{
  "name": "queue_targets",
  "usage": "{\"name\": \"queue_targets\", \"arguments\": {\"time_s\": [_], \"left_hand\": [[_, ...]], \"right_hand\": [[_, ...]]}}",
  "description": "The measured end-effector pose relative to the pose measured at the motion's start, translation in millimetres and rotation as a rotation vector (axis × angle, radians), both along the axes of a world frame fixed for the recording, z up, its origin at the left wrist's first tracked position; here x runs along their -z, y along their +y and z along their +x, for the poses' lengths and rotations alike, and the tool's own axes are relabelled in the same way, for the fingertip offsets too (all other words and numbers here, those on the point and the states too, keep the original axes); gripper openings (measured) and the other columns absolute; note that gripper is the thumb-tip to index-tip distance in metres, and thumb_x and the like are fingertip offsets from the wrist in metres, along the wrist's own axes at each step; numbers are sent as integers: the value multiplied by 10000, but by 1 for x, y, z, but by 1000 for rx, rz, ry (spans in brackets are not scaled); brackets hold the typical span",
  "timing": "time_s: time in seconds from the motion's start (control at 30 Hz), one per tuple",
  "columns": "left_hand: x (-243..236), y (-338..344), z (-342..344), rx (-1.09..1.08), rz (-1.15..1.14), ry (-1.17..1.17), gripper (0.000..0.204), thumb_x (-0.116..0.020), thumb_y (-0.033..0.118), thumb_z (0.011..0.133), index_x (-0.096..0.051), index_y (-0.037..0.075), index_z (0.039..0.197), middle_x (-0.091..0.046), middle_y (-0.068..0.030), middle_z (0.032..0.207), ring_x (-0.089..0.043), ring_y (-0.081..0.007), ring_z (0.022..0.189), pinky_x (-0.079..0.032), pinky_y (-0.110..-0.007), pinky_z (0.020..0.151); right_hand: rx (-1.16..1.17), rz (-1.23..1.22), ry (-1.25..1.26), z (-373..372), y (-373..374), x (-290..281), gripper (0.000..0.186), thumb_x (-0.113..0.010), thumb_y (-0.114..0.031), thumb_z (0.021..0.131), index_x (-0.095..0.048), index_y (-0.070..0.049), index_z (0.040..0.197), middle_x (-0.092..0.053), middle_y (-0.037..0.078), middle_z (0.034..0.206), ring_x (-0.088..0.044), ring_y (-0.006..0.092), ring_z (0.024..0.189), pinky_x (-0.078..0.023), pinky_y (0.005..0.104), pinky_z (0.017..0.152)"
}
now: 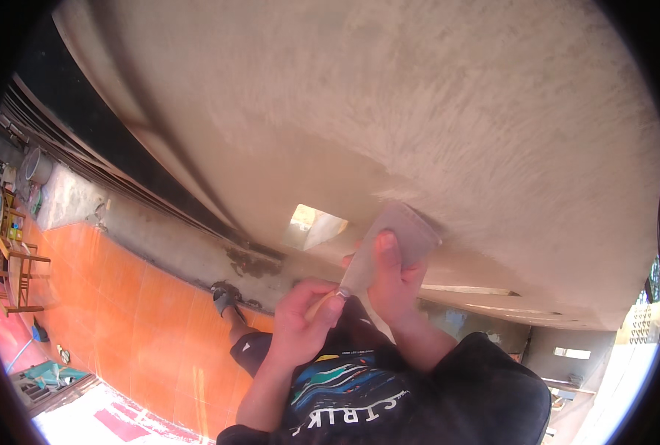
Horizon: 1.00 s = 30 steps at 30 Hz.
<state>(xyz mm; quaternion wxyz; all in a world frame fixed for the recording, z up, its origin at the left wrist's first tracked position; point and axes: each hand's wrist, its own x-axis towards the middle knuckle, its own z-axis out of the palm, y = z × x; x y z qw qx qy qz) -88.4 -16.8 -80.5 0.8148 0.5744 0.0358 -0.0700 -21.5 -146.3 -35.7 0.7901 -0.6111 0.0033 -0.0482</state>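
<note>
My left hand [306, 320] is closed around the light handle of a wide scraper [402, 219], a putty knife with a broad grey blade. My right hand [398, 285] grips the blade itself, its thumb lying flat on the face and the fingers mostly hidden behind. The blade's wide edge points up and right, touching or very close to the grey-beige plastered wall [456, 133]; I cannot tell which. Around the blade the plaster looks smooth and darker, while farther up it shows streaky marks.
A bright rectangular opening [315, 226] pierces the plaster left of the blade. A long dark beam-like strip [115, 133] runs down the left. Below lies an orange tiled floor [152, 319], with wooden chairs [20, 271] at far left. My sandalled foot [226, 299] is near the wall's base.
</note>
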Motion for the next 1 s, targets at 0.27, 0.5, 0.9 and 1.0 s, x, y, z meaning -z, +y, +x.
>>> {"name": "queue_targets", "arguments": {"time_s": [0.27,0.5,0.9,1.0], "left_hand": [[2,-2,-3,13,-225,92,133,-602,129,960,-614,2,998,-594,-6,728,-531,-64,640,-431,-218,584],[0,-1,2,-4,-48,10,147,-600,141,964,-612,-3,994,-587,-5,719,-532,-64,639,-431,-220,580],[-5,-9,3,48,-257,133,166,-604,168,970,-596,5,995,-553,0,681,-494,-53,612,-410,-208,556],[-11,-10,3,12,-273,58,165,-592,168,977,-589,4,991,-548,-4,679,-481,-54,593,-382,-202,526]], "right_hand": [[-23,-48,55,-2,3,1,262,-543,-236,1000,-588,19,1037,-645,82,861,-657,140,693,-573,285,618],[-20,-25,-44,4,1,-3,256,-548,-235,998,-589,15,1035,-643,77,860,-652,138,689,-577,292,627],[-1,-40,12,1,-2,-7,270,-554,-257,996,-595,5,1043,-654,72,867,-654,131,695,-567,284,615],[-16,-42,13,2,-2,-16,277,-561,-264,995,-597,7,1040,-656,69,867,-656,128,696,-553,271,598]]}}
